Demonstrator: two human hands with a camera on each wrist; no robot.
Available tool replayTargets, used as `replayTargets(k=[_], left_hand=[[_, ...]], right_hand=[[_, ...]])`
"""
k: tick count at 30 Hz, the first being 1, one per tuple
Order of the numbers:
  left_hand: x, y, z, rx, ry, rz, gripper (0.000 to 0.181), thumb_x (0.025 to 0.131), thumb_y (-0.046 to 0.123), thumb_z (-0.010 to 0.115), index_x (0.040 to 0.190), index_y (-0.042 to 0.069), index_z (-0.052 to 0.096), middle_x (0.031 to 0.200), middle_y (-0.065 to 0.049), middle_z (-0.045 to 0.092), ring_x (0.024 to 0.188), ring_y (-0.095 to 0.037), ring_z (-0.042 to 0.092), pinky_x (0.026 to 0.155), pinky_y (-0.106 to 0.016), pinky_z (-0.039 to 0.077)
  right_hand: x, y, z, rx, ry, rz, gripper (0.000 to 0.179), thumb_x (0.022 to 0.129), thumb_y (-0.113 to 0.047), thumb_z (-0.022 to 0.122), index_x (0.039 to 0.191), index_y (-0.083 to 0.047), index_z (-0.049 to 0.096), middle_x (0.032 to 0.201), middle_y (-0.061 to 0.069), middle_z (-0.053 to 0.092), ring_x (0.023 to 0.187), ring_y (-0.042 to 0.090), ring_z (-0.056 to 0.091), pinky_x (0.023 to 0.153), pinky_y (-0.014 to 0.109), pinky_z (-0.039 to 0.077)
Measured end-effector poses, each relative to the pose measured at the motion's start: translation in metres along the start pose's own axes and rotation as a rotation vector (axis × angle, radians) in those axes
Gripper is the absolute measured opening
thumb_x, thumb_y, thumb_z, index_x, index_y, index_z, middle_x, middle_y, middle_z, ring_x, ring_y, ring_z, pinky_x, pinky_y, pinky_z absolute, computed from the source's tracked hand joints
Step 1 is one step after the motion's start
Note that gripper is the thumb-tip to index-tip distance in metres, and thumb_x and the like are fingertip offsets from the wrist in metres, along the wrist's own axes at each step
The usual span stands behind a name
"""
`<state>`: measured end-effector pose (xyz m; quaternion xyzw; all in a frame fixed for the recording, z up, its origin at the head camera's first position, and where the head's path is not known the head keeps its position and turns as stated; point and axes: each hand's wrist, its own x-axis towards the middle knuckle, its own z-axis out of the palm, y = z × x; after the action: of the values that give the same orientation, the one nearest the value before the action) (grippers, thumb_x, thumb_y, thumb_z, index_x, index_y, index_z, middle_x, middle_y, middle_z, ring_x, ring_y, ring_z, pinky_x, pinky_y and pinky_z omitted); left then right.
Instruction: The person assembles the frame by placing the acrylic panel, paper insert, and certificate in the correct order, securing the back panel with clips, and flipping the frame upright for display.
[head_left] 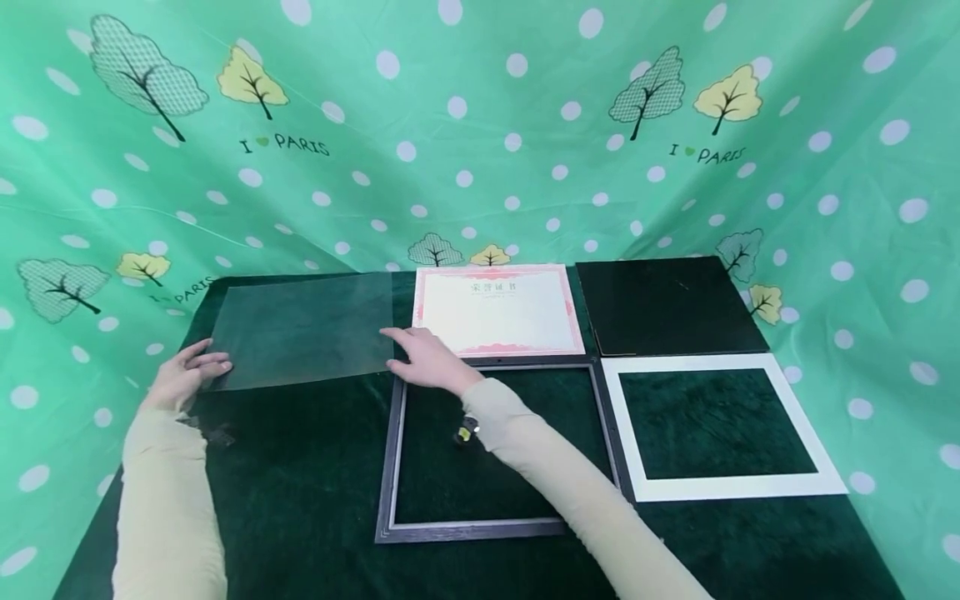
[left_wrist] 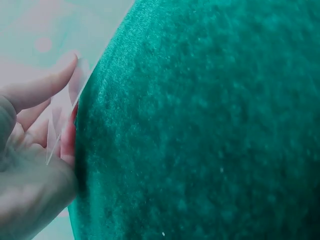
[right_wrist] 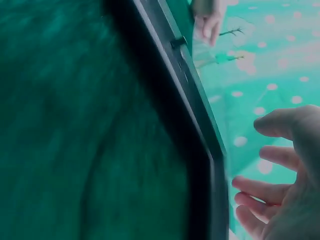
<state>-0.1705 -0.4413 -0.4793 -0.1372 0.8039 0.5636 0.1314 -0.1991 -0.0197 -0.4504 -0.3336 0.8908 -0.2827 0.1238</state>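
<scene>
A clear transparent sheet (head_left: 303, 333) is held up at the left, tilted over the dark green cloth. My left hand (head_left: 183, 377) pinches its left edge near the lower corner. In the left wrist view, the sheet's edge runs between the thumb and fingers of that hand (left_wrist: 35, 150). At the opposite edge is my right hand (head_left: 431, 358), index finger and thumb spread apart right by the sheet. The right wrist view shows this hand (right_wrist: 285, 185) with loosely bent, separated fingers, beside the dark picture frame (right_wrist: 175, 82).
Below my right forearm lies the empty grey picture frame (head_left: 386, 487). Behind it is a pink-bordered certificate (head_left: 498, 317). To the right are a black backing board (head_left: 667, 304) and a white mat (head_left: 750, 486). A green polka-dot curtain (head_left: 480, 133) hangs behind the table.
</scene>
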Motion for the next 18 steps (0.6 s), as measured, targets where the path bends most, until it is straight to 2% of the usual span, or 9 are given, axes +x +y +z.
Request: replayTargets(k=[1, 4, 6, 8, 10, 12, 14, 16, 18], left_hand=[[0.000, -0.001, 0.001, 0.005, 0.000, -0.002, 0.089, 0.094, 0.029, 0.064, 0.155, 0.008, 0.002, 0.094, 0.037, 0.055, 0.114, 0.007, 0.041, 0.113, -0.036, 0.012], [0.000, -0.002, 0.002, 0.001, -0.003, -0.013, 0.091, 0.093, 0.031, 0.065, 0.156, 0.010, 0.002, 0.094, 0.037, 0.056, 0.107, 0.010, 0.044, 0.112, -0.037, 0.012], [0.000, -0.003, 0.003, -0.013, -0.007, -0.016, 0.091, 0.093, 0.031, 0.066, 0.156, 0.012, 0.002, 0.094, 0.036, 0.057, 0.105, 0.012, 0.044, 0.113, -0.043, 0.008], [0.000, -0.002, 0.003, -0.030, -0.011, -0.017, 0.092, 0.093, 0.030, 0.066, 0.156, 0.013, 0.002, 0.094, 0.035, 0.058, 0.114, 0.008, 0.044, 0.112, -0.050, 0.003], [0.000, -0.001, 0.003, -0.040, -0.012, -0.020, 0.092, 0.093, 0.030, 0.066, 0.156, 0.014, 0.002, 0.094, 0.035, 0.059, 0.130, -0.002, 0.037, 0.112, -0.052, 0.002], [0.000, 0.001, 0.002, -0.042, -0.014, -0.023, 0.091, 0.093, 0.031, 0.066, 0.156, 0.015, 0.001, 0.094, 0.035, 0.059, 0.141, -0.015, 0.023, 0.111, -0.054, 0.001], [0.000, 0.002, 0.002, -0.043, -0.016, -0.027, 0.091, 0.093, 0.031, 0.065, 0.156, 0.016, 0.001, 0.094, 0.035, 0.059, 0.145, -0.024, 0.012, 0.111, -0.055, 0.001], [0.000, 0.002, 0.002, -0.047, -0.022, -0.032, 0.091, 0.094, 0.031, 0.065, 0.156, 0.017, 0.001, 0.094, 0.035, 0.058, 0.145, -0.028, 0.008, 0.110, -0.056, 0.000], [0.000, 0.002, 0.002, -0.048, -0.023, -0.035, 0.090, 0.094, 0.031, 0.064, 0.156, 0.018, 0.001, 0.094, 0.035, 0.058, 0.145, -0.027, 0.008, 0.110, -0.056, -0.001]], right_hand=[[0.005, -0.002, 0.004, 0.015, -0.018, 0.007, 0.057, 0.099, -0.026, 0.055, 0.150, -0.012, 0.034, 0.141, 0.013, 0.048, 0.125, 0.022, 0.047, 0.103, 0.033, 0.037], [0.016, -0.005, 0.013, 0.082, -0.046, 0.067, 0.060, 0.099, -0.025, 0.055, 0.152, -0.013, 0.029, 0.146, 0.012, 0.043, 0.132, 0.024, 0.040, 0.106, 0.034, 0.034], [0.021, -0.007, 0.017, 0.133, -0.043, 0.122, 0.063, 0.099, -0.025, 0.055, 0.154, -0.014, 0.025, 0.149, 0.010, 0.039, 0.135, 0.025, 0.037, 0.107, 0.036, 0.032], [0.025, -0.009, 0.018, 0.174, -0.020, 0.164, 0.066, 0.098, -0.024, 0.056, 0.154, -0.014, 0.023, 0.151, 0.010, 0.037, 0.136, 0.026, 0.035, 0.108, 0.037, 0.030], [0.028, -0.011, 0.018, 0.211, 0.001, 0.192, 0.067, 0.098, -0.023, 0.056, 0.154, -0.013, 0.022, 0.152, 0.009, 0.035, 0.136, 0.026, 0.035, 0.108, 0.037, 0.031], [0.030, -0.012, 0.018, 0.237, 0.016, 0.206, 0.067, 0.097, -0.023, 0.057, 0.154, -0.012, 0.022, 0.151, 0.010, 0.036, 0.136, 0.027, 0.035, 0.107, 0.037, 0.032], [0.031, -0.012, 0.017, 0.268, 0.024, 0.212, 0.067, 0.097, -0.022, 0.057, 0.153, -0.011, 0.023, 0.151, 0.011, 0.036, 0.136, 0.027, 0.035, 0.107, 0.037, 0.032], [0.031, -0.011, 0.016, 0.317, 0.032, 0.213, 0.068, 0.096, -0.022, 0.058, 0.153, -0.010, 0.024, 0.151, 0.012, 0.035, 0.136, 0.027, 0.035, 0.107, 0.036, 0.033], [0.030, -0.008, 0.015, 0.412, 0.034, 0.216, 0.069, 0.096, -0.022, 0.059, 0.153, -0.009, 0.023, 0.152, 0.014, 0.034, 0.136, 0.028, 0.035, 0.106, 0.038, 0.034]])
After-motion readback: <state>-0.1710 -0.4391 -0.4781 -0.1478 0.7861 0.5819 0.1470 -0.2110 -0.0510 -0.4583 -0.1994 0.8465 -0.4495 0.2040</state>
